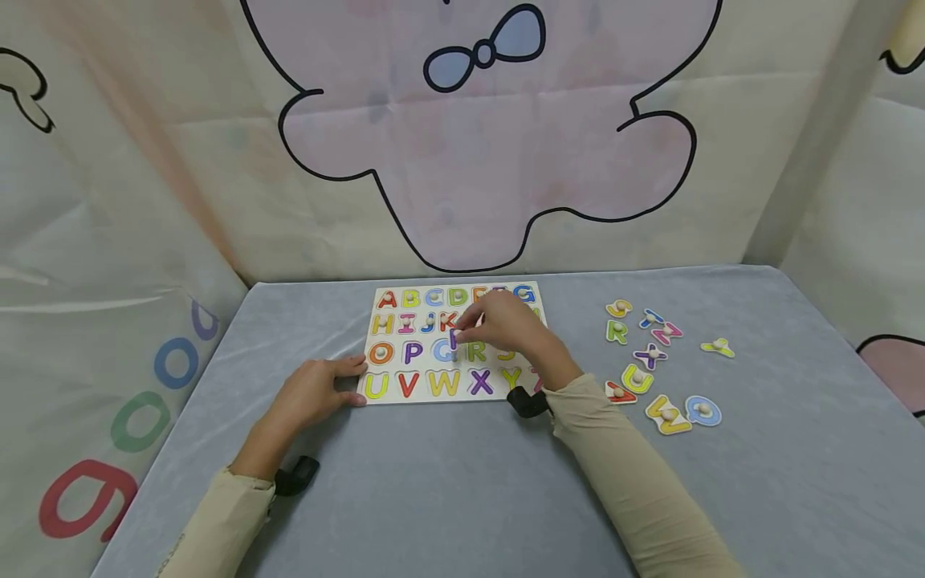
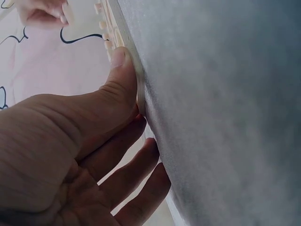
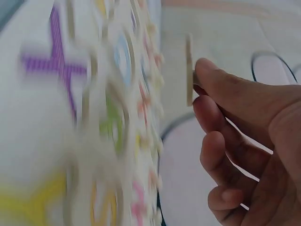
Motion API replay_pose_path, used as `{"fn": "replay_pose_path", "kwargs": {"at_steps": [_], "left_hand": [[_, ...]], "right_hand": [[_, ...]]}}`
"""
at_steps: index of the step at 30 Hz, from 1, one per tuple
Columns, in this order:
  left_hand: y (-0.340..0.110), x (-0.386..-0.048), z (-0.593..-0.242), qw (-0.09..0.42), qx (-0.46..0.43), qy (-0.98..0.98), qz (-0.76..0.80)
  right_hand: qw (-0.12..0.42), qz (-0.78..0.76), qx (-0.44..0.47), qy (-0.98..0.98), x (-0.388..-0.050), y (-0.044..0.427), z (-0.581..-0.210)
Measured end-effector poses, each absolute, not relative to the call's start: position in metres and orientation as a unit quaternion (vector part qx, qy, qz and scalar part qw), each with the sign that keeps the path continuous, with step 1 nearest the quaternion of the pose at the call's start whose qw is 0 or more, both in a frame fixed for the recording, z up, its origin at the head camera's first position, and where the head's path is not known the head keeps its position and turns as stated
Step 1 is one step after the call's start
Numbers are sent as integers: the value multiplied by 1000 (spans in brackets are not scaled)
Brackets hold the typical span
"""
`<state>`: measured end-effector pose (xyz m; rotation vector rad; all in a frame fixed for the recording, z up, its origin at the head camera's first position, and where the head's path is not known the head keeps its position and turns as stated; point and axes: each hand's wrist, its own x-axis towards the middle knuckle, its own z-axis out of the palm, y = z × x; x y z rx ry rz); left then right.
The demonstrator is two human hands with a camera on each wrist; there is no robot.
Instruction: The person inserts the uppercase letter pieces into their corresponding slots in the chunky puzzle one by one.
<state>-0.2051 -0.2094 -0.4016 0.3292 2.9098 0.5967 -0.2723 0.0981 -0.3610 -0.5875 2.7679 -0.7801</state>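
My right hand (image 1: 506,323) holds a purple letter piece (image 1: 454,340) above the middle of the white alphabet board (image 1: 390,393). In the right wrist view, the thumb and index finger of my right hand (image 3: 249,127) pinch that thin piece (image 3: 189,70), seen edge-on and apart from the board; its letter cannot be read. My left hand (image 1: 311,393) touches the board's lower left side. Seen from the left wrist, the thumb of my left hand (image 2: 89,136) rests along the board's edge (image 2: 136,70), with the other fingers bent loosely near the cloth.
Right of the board lie several loose letter pieces, among them a green R (image 1: 617,331), a yellow U (image 1: 637,379), a yellow W (image 1: 668,415) and a blue round one (image 1: 703,410). Grey cloth (image 1: 433,498) covers the table; a printed curtain (image 1: 462,160) hangs behind.
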Motion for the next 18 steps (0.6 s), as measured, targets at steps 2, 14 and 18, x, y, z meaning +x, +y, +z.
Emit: {"fn": "replay_pose_path", "kwargs": {"at_steps": [2, 14, 18], "left_hand": [[-210, -205, -401, 79, 108, 971, 199], [-209, -205, -400, 78, 112, 971, 196], [-210, -205, -400, 73, 115, 971, 198]], "right_hand": [[114, -267, -193, 937, -274, 82, -362], [138, -277, -148, 939, -279, 26, -389], [132, -261, -153, 944, -280, 19, -395]]}}
